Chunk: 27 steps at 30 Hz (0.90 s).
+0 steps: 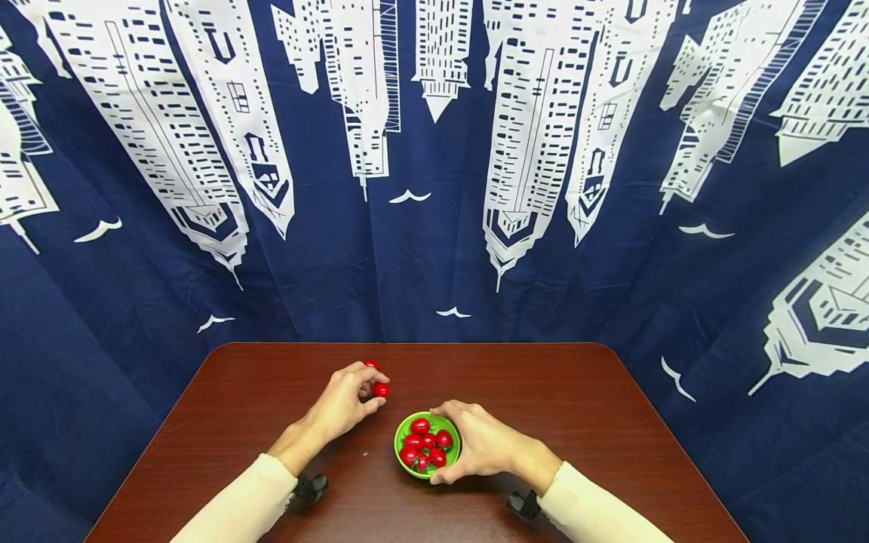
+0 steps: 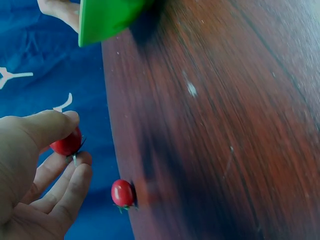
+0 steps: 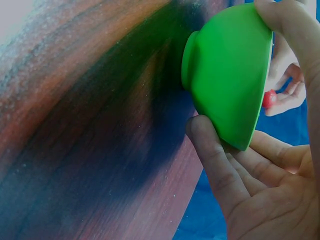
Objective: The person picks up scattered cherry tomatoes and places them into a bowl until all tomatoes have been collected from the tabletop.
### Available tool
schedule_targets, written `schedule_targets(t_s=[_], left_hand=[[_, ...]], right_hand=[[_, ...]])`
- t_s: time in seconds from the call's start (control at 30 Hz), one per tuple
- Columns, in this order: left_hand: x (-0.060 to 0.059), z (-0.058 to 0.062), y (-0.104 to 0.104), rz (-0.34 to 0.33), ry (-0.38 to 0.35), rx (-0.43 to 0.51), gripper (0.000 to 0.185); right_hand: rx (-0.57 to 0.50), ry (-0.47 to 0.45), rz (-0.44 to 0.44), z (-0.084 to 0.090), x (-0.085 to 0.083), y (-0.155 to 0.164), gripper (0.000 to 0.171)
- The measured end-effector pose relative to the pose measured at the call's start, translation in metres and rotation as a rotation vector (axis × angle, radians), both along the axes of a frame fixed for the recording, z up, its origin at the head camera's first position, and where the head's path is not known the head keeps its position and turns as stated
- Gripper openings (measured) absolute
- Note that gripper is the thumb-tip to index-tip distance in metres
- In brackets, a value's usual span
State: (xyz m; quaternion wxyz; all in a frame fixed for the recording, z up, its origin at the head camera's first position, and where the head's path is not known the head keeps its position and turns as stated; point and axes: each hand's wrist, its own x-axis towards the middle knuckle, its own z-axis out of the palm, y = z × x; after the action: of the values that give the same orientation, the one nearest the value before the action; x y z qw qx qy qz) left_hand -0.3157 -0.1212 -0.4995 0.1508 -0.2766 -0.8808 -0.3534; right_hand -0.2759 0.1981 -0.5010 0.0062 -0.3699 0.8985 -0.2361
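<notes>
My left hand (image 1: pixel 345 402) pinches a red cherry tomato (image 1: pixel 380 389) between thumb and fingers; in the left wrist view this tomato (image 2: pixel 67 142) appears held off the table, its green stem toward the fingers. Just beyond that hand a second cherry tomato (image 1: pixel 370 363) lies on the table, also visible as a loose tomato (image 2: pixel 122 193) in the left wrist view. My right hand (image 1: pixel 485 441) grips the right side of a green bowl (image 1: pixel 400 469), thumb and fingers spread around its wall (image 3: pixel 230 75). Several cherry tomatoes (image 1: pixel 428 441) with green stems fill the bowl.
The dark red-brown wooden table (image 1: pixel 543 400) has rounded far corners. A dark blue curtain (image 1: pixel 326 279) with white buildings hangs right behind its far edge. Black straps (image 1: pixel 312 486) sit at both wrists, beside cream sleeves.
</notes>
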Motion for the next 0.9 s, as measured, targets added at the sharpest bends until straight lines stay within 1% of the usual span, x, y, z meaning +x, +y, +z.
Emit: schedule_targets(t_s=[0.13,0.23,0.43,0.63,0.9], left_hand=[[0.003,0.003,0.005,-0.028,0.014,0.005,0.032],[0.006,0.006,0.009,-0.047,0.006,0.015,0.033],[0.014,0.011,0.017,-0.088,0.011,0.038,0.035],[0.023,0.015,0.023,-0.129,0.032,0.039,0.036],[0.032,0.021,0.030,-0.166,0.063,0.026,0.036]], right_hand=[[-0.003,-0.020,0.003,0.000,-0.001,0.000,0.099],[-0.001,-0.025,0.003,0.000,-0.001,0.000,0.098],[0.003,0.000,-0.001,0.000,0.000,-0.001,0.098],[0.004,0.000,-0.010,0.001,0.001,-0.001,0.100],[-0.039,-0.033,-0.006,0.000,0.002,0.000,0.098]])
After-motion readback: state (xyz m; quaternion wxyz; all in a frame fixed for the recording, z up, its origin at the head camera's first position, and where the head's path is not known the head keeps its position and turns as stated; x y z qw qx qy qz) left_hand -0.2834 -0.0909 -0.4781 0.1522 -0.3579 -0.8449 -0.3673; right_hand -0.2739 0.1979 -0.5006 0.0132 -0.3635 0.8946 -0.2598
